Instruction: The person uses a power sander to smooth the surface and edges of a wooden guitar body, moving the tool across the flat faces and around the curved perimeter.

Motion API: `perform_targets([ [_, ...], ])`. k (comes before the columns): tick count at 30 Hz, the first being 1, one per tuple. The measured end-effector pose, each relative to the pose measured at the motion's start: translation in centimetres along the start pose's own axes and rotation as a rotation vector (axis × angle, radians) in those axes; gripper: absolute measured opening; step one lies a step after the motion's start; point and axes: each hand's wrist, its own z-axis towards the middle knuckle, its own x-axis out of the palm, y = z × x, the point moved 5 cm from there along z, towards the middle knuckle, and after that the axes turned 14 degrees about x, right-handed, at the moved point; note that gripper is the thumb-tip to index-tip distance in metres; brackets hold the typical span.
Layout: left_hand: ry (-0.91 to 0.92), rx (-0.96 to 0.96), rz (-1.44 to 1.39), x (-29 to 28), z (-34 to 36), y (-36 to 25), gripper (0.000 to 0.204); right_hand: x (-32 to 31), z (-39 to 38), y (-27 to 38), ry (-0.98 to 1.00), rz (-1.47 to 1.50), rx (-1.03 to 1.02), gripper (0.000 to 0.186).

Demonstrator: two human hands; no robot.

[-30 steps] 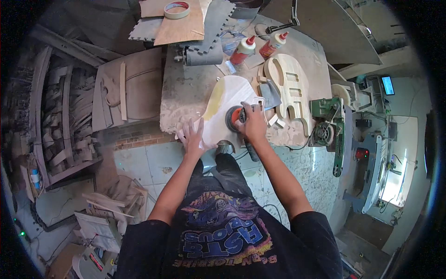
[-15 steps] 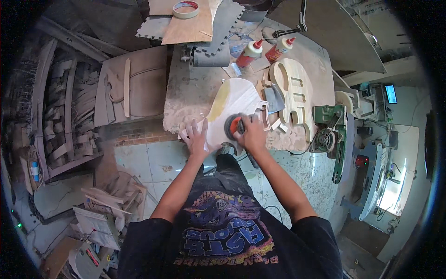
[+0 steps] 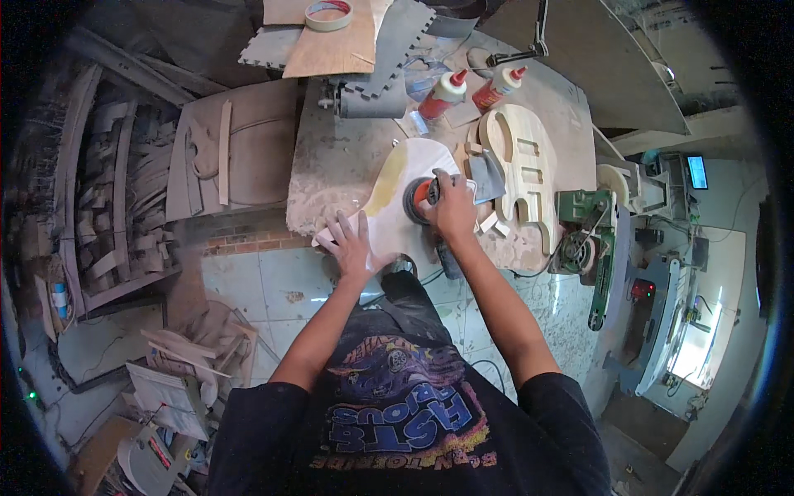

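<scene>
Right hand point(image 3: 453, 207) grips the sander point(image 3: 420, 198) atop the white board point(image 3: 395, 211); left hand point(image 3: 354, 246) lies flat, open.

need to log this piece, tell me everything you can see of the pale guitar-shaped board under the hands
The pale board looks like thin light wood cut to a guitar-body outline, with a yellowish patch along its upper left. It lies flat at the dusty workbench's near edge. The left hand presses its lower corner; the right hand holds a round sander on it.
</scene>
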Motion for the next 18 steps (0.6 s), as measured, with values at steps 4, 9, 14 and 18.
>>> perform_targets([
  [4, 0.018, 0.003, -0.005, 0.2, 0.1, -0.1, 0.133, 1.0, -0.9, -1.1, 0.015, 0.036, -0.176, 0.074],
  [9, 0.021, 0.010, 0.016, 0.2, 0.1, -0.1, 0.131, 1.0, 0.8, -1.9, 0.019, 0.076, -0.095, 0.076],
  [14, 0.068, 0.008, 0.033, -0.1, 0.0, -0.4, 0.131, 0.5, -1.0, -1.6, 0.085, -0.086, -0.157, 0.076],
  [18, 0.063, 0.008, 0.031, -0.1, 0.0, -0.3, 0.132, 0.9, 1.3, -1.7, 0.069, 0.071, -0.080, 0.073],
])
